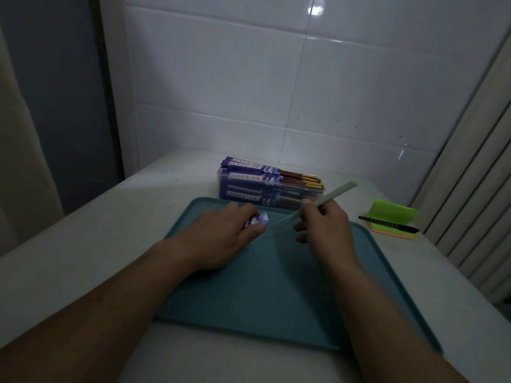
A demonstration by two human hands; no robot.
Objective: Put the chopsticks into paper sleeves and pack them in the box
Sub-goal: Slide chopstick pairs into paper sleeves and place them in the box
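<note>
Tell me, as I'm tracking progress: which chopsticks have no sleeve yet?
The pale green chopsticks in the right hand; the brown, gold-tipped ones at the box already wear blue sleeves.

Pale green chopsticks: one pair, pinched by the right hand above the far part of the teal tray, tilted, tips low towards the left.

Paper sleeve: purple with white print, gripped by the left hand over the tray, largely hidden.

Box: clear plastic, just beyond the tray's far edge, stacked with sleeved pairs. Brown, gold-tipped ends protrude to the right.
</note>
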